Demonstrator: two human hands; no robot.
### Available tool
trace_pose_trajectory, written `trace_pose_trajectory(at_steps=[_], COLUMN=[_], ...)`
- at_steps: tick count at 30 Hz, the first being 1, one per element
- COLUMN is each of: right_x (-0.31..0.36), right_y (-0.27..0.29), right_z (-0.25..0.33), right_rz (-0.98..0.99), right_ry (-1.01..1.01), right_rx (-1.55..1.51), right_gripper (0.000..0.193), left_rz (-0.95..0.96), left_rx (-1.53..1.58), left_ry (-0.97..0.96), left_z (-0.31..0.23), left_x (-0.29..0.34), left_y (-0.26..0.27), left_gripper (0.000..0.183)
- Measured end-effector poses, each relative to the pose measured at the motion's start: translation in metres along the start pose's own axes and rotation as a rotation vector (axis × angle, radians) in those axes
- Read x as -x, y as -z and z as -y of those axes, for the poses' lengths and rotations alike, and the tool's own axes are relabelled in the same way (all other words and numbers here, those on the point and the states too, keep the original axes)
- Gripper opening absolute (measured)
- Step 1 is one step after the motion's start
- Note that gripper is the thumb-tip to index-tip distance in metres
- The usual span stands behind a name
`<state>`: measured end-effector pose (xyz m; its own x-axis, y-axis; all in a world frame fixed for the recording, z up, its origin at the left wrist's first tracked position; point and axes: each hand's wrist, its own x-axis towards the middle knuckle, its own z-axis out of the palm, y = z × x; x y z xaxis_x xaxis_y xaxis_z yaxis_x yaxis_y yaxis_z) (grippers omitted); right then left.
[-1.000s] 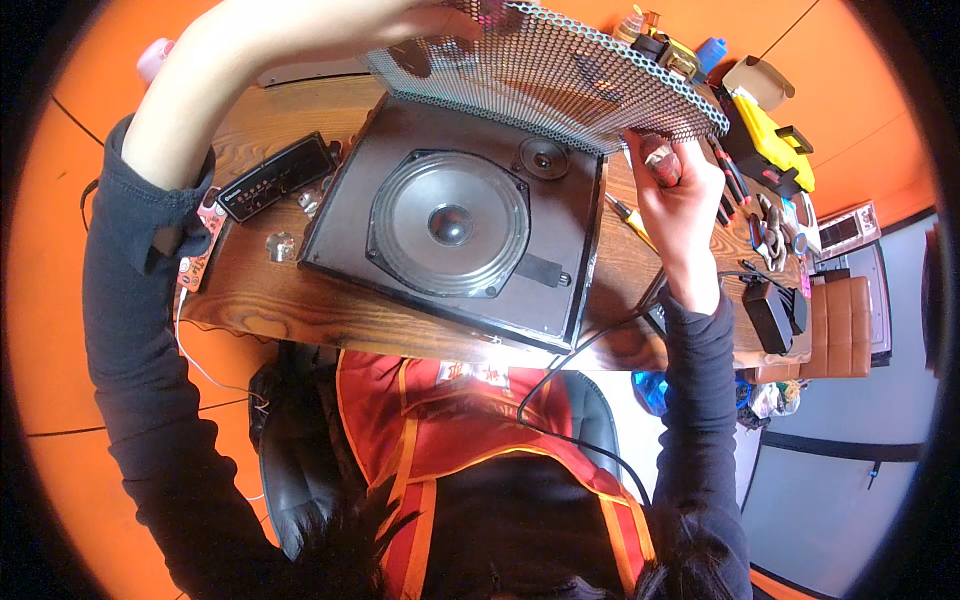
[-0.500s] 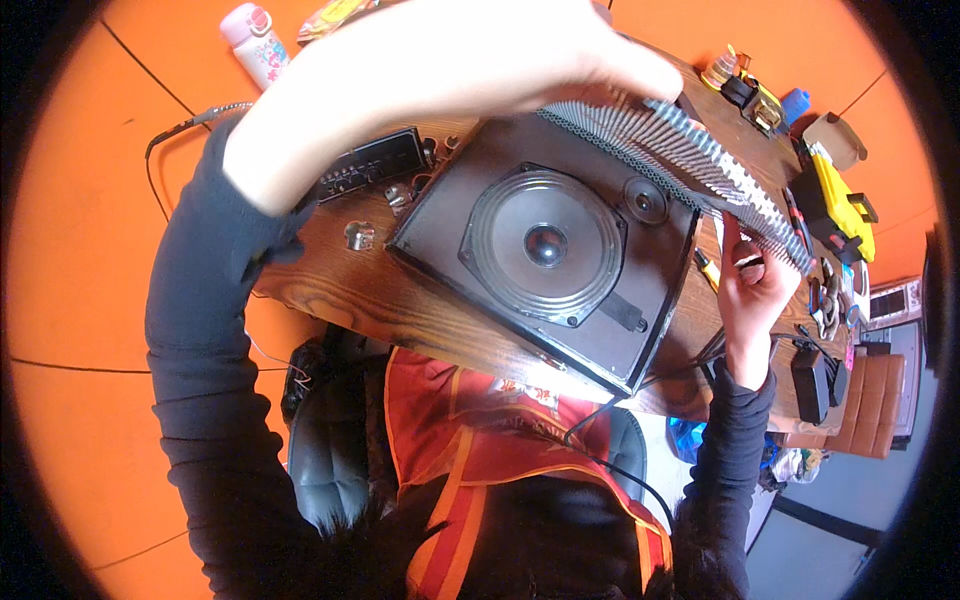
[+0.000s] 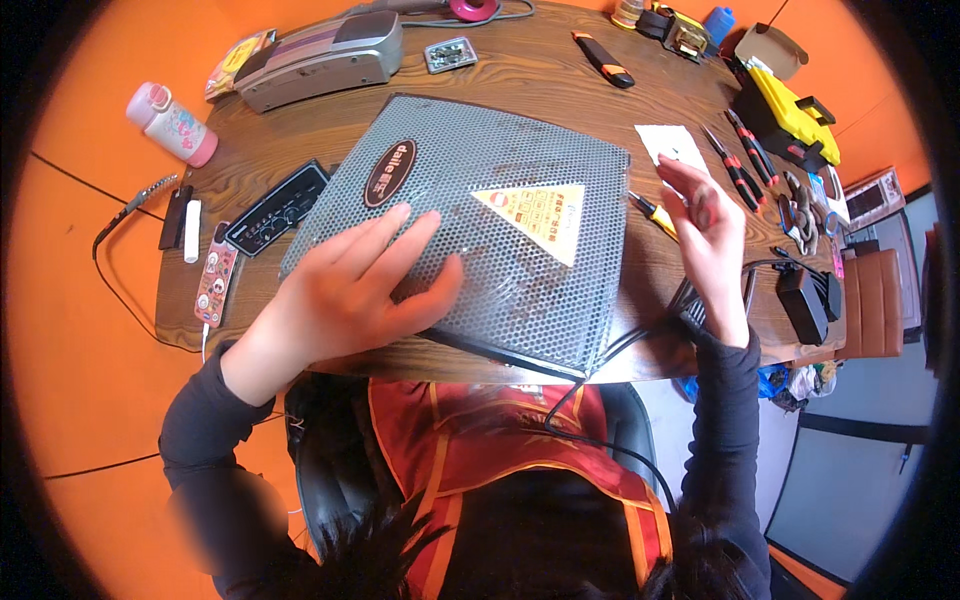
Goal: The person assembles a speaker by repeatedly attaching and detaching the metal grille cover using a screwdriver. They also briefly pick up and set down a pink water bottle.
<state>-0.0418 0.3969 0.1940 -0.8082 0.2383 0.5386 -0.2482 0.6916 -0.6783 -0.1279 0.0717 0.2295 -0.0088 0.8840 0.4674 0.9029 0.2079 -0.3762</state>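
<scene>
A grey perforated metal grille (image 3: 470, 150), with an oval badge and a yellow triangular sticker (image 3: 545, 215), covers the front of the speaker box lying on the table. The speaker cones are hidden under it. My left hand (image 3: 335, 295) is over the grille's near left part, fingers spread and somewhat blurred; whether it touches the mesh I cannot tell. Beyond the box's right edge my right hand (image 3: 712, 245) is raised, its fingers loosely bent and nothing visible in them. Beside it lie a screwdriver with a yellow handle (image 3: 655, 215) and a white paper sheet (image 3: 672, 145).
Left of the box are a black knob panel (image 3: 275, 210), a red circuit board (image 3: 213, 280) and a bottle (image 3: 175, 125). A silver device (image 3: 320, 65) and a utility knife (image 3: 603, 60) lie farther back. Pliers (image 3: 735, 170), a yellow toolbox (image 3: 790, 115) and black cables (image 3: 640, 345) are right.
The grille was held up in both hands above the bare speaker; now it lies over the speaker front. Both hands have let go, and my left hand has come down and nearer.
</scene>
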Motion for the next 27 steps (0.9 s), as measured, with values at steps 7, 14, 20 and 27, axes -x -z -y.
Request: trace_pose_trajectory(at_steps=[7,14,20,27], right_x=[-0.029,-0.027,-0.023,-0.018], right_y=[-0.029,-0.038,-0.039,-0.039], right_z=[-0.002,-0.008,-0.006,-0.004], right_rz=[0.173,0.154,0.083,0.054], right_ry=[-0.343,-0.407,-0.489,-0.523], right_rx=[-0.425,-0.605,-0.548,-0.709], right_gripper=[0.024,0.019,0.024,0.024], left_rz=[0.230,0.553,0.637,0.696], left_rx=[0.072,0.452,0.604,0.587], left_ry=[0.005,0.140,0.260,0.230], left_z=[-0.003,0.003,0.007,0.016], left_x=[0.004,-0.007,-0.016,-0.020], left_y=[0.007,0.014,0.021,0.011], left_gripper=[0.033,0.058,0.070,0.063])
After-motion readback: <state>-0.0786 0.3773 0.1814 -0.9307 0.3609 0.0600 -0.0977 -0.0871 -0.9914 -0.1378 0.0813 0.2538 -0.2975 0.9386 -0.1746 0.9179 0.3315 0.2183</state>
